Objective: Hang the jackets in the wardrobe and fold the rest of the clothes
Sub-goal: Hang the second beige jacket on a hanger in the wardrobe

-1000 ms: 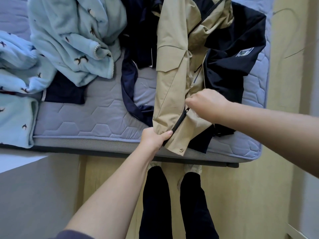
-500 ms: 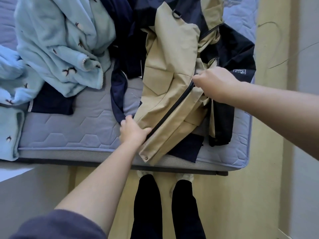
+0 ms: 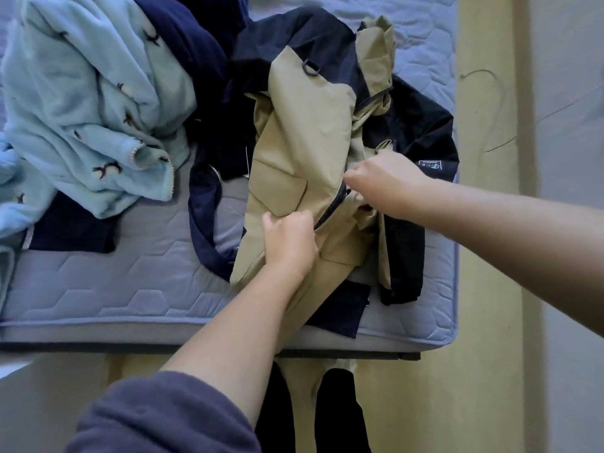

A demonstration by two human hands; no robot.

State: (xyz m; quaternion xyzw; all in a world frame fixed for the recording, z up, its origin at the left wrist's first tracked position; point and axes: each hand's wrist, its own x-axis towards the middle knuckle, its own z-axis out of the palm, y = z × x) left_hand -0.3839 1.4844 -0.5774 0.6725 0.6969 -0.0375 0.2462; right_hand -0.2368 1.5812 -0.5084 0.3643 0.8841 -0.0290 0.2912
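Note:
A tan and navy jacket (image 3: 304, 132) lies crumpled on the near right part of the mattress (image 3: 130, 282). My left hand (image 3: 289, 238) grips the tan front panel just left of the black zipper. My right hand (image 3: 385, 184) pinches the fabric at the zipper's upper end, fingers curled; the zipper pull itself is hidden under it. A navy sleeve with a white label (image 3: 429, 165) spreads to the right of my hand.
A light blue fleece garment with small dark bird prints (image 3: 94, 112) is heaped at the left. Dark navy clothes (image 3: 192, 50) lie between it and the jacket. The mattress ends at the right beside a yellow floor (image 3: 487, 223). My legs stand below the bed edge.
My left hand has moved up from the jacket's hem to its middle. My right hand has stayed at the zipper while the jacket bunched together and the view shifted.

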